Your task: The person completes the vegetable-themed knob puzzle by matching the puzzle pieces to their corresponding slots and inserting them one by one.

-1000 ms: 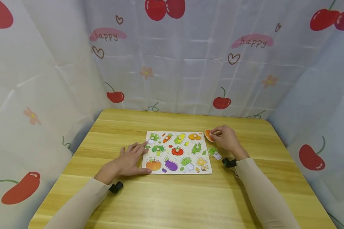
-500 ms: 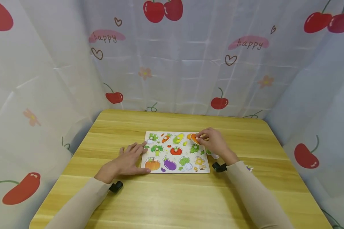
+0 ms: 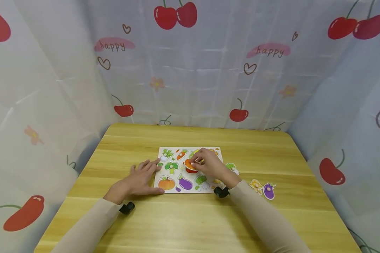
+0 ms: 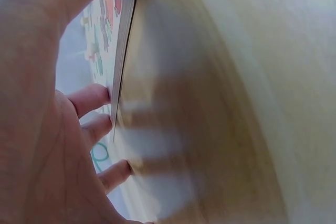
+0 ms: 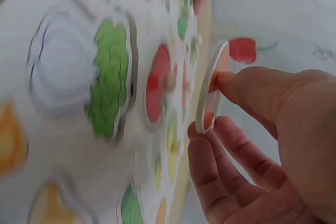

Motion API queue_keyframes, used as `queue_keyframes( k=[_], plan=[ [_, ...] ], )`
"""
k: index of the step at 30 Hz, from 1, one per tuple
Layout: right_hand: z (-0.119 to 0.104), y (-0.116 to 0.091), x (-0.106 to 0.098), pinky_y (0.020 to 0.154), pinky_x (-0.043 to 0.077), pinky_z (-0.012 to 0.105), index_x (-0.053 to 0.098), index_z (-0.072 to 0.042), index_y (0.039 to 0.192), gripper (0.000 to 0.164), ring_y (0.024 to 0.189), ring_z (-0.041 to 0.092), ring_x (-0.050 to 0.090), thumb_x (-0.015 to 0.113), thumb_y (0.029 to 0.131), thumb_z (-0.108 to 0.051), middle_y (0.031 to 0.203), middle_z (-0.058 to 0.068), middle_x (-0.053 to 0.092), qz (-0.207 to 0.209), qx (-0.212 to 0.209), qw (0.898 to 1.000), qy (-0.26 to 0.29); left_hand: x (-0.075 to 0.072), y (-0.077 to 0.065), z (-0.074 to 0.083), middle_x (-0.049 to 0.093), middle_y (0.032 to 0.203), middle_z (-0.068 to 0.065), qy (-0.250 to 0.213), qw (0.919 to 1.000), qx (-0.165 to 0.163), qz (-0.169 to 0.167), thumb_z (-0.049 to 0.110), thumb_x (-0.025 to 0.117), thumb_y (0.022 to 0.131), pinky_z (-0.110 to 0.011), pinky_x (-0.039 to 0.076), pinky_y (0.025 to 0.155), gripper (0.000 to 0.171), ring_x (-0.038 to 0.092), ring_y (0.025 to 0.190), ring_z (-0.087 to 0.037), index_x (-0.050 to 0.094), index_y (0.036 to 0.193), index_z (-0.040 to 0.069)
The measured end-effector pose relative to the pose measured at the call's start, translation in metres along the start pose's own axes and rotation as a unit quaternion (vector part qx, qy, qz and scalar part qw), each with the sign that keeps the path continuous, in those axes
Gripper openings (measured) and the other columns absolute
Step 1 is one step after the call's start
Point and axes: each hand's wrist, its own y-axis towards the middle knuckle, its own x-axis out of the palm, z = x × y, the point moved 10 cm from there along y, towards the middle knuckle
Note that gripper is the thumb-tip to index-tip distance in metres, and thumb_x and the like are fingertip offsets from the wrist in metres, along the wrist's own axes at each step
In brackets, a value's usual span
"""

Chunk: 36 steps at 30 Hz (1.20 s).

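Observation:
A vegetable peg puzzle board [image 3: 160, 171] lies flat on the table. My left hand [image 3: 141, 180] rests at its left edge with spread fingers, thumb by the near corner; in the left wrist view the fingertips [image 4: 100, 96] meet the board's side. My right hand [image 3: 209, 165] pinches a rounded orange puzzle piece [image 3: 188, 163] between thumb and fingers, and it overlaps the tomato in the head view. In the right wrist view the piece [image 5: 206, 90] is tilted, raised off the board near the red tomato [image 5: 157, 85]. The right hand hides part of the board's right side.
Right of the board lie loose pieces: a leafy green vegetable [image 3: 232, 168], a yellow mushroom [image 3: 256, 186] and a purple eggplant [image 3: 268, 191]. The wooden table [image 3: 183, 225] is backed by a cherry-patterned curtain [image 3: 190, 95].
My right hand has carried the orange piece from the table right of the board leftward to over the tomato. The left hand stays at the board's edge. The head view has shifted slightly.

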Motion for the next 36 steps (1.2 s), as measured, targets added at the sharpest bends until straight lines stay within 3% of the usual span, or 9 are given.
queue_keyframes(
  k=[8, 14, 19, 30, 36],
  plan=[
    [-0.039, 0.011, 0.040, 0.087, 0.060, 0.030, 0.089, -0.012, 0.117, 0.010, 0.100, 0.021, 0.071, 0.082, 0.110, -0.010, 0.130, 0.010, 0.077, -0.049, -0.059, 0.997, -0.016, 0.001, 0.002, -0.002, 0.026, 0.196, -0.011, 0.004, 1.0000, -0.002, -0.002, 0.078, 0.081, 0.098, -0.102, 0.023, 0.121, 0.102, 0.028, 0.175, -0.059, 0.051, 0.170, 0.012],
    [-0.062, 0.016, 0.068, 0.091, 0.061, 0.028, 0.088, -0.012, 0.117, 0.009, 0.106, 0.019, 0.073, 0.082, 0.110, -0.011, 0.132, 0.009, 0.077, -0.088, -0.107, 0.990, -0.037, -0.002, 0.002, 0.001, 0.025, 0.196, -0.011, 0.001, 1.0000, 0.001, -0.006, 0.077, 0.081, 0.099, -0.103, 0.022, 0.121, 0.101, 0.028, 0.175, -0.060, 0.051, 0.169, 0.011],
    [-0.070, 0.016, 0.084, 0.100, 0.059, 0.031, 0.088, -0.015, 0.119, 0.011, 0.113, 0.016, 0.073, 0.080, 0.113, -0.016, 0.134, 0.003, 0.075, -0.113, -0.110, 0.987, -0.044, 0.000, 0.001, 0.003, 0.025, 0.196, -0.011, 0.001, 1.0000, 0.002, -0.006, 0.075, 0.082, 0.099, -0.103, 0.024, 0.119, 0.100, 0.029, 0.174, -0.061, 0.052, 0.169, 0.010],
    [-0.078, 0.015, 0.095, 0.093, 0.058, 0.024, 0.088, -0.016, 0.116, 0.008, 0.106, 0.016, 0.070, 0.082, 0.111, -0.016, 0.124, 0.003, 0.076, -0.099, -0.125, 0.986, -0.058, 0.000, -0.001, 0.005, 0.025, 0.196, -0.013, 0.004, 1.0000, 0.000, -0.003, 0.074, 0.082, 0.100, -0.103, 0.025, 0.118, 0.100, 0.029, 0.174, -0.062, 0.051, 0.170, 0.009],
    [-0.079, 0.016, 0.098, 0.092, 0.059, 0.024, 0.088, -0.012, 0.113, 0.006, 0.105, 0.016, 0.071, 0.085, 0.108, -0.013, 0.121, 0.005, 0.078, -0.089, -0.109, 0.989, -0.051, 0.001, -0.001, 0.003, 0.026, 0.195, -0.013, -0.006, 1.0000, 0.005, 0.000, 0.072, 0.083, 0.100, -0.103, 0.023, 0.119, 0.101, 0.028, 0.174, -0.062, 0.050, 0.172, 0.010]
  ],
)
